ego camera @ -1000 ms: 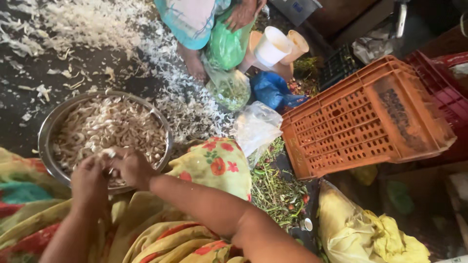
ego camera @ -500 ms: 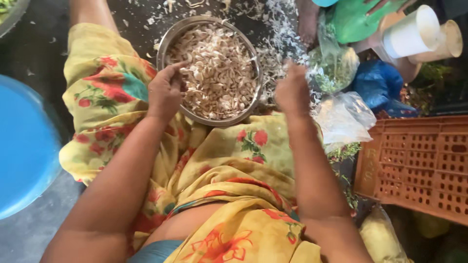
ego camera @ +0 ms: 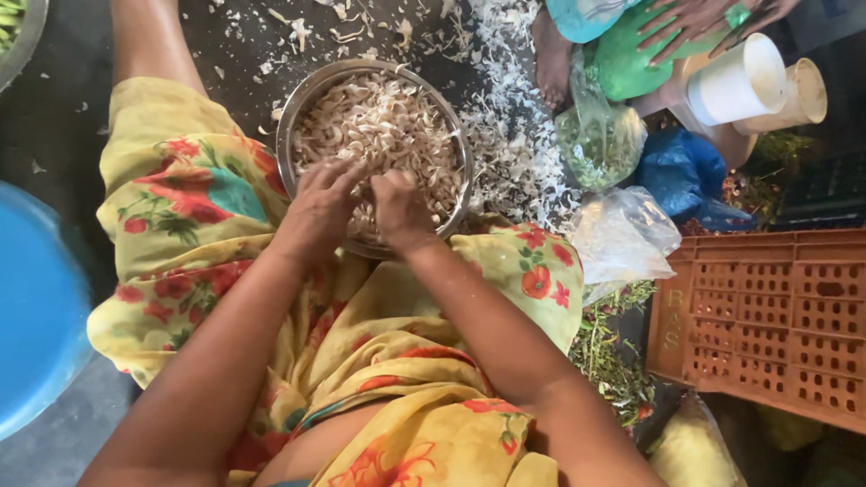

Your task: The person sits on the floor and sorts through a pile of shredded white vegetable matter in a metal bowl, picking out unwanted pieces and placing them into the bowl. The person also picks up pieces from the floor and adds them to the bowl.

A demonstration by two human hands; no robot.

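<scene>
From the head camera, looking straight down on the seated person, a round steel bowl [ego camera: 374, 149] heaped with pale peeled garlic cloves [ego camera: 388, 126] sits on the dark floor [ego camera: 244, 45] just past the knees, at about twelve o'clock from the lap in its yellow flowered cloth [ego camera: 207, 198]. Both hands meet over the bowl's near rim: the left hand [ego camera: 320, 212] lies with its fingers stretched forward onto the cloves, the right hand [ego camera: 401, 209] just beside it at three o'clock, its fingers curled down into the heap; whether either pinches a clove I cannot tell. White papery garlic skins [ego camera: 514, 135] litter the floor at two o'clock of the bowl. Further right lie a clear plastic bag of greens [ego camera: 600, 140], a blue bag [ego camera: 681, 176] and an orange plastic crate [ego camera: 776, 311] at four o'clock. Another person's hand [ego camera: 690, 18] rests on a green bag [ego camera: 631, 63] at the top, beside two white cups [ego camera: 753, 86]. A blue tub [ego camera: 36, 307] fills the left edge.
</scene>
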